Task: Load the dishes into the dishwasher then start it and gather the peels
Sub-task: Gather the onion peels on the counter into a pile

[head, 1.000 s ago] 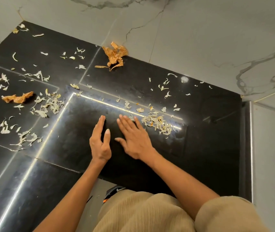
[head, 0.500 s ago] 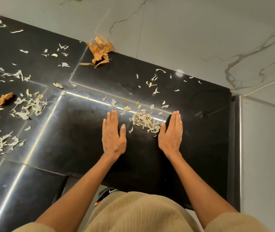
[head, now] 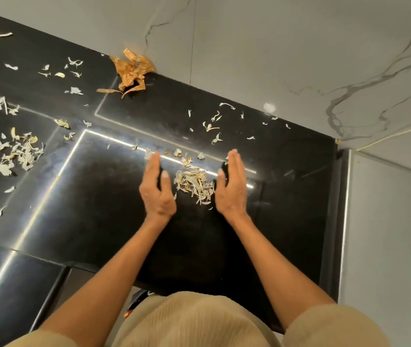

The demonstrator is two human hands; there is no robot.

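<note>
Now both hands — left, right — stand edge-down on the black counter, fingers straight, apart, flanking a small peel pile — holding nothing.

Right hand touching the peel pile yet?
Cannot tell. In the head view the right hand stands edge-on beside the peel pile; its edge meets the outermost peels, with no clear gap.
</note>
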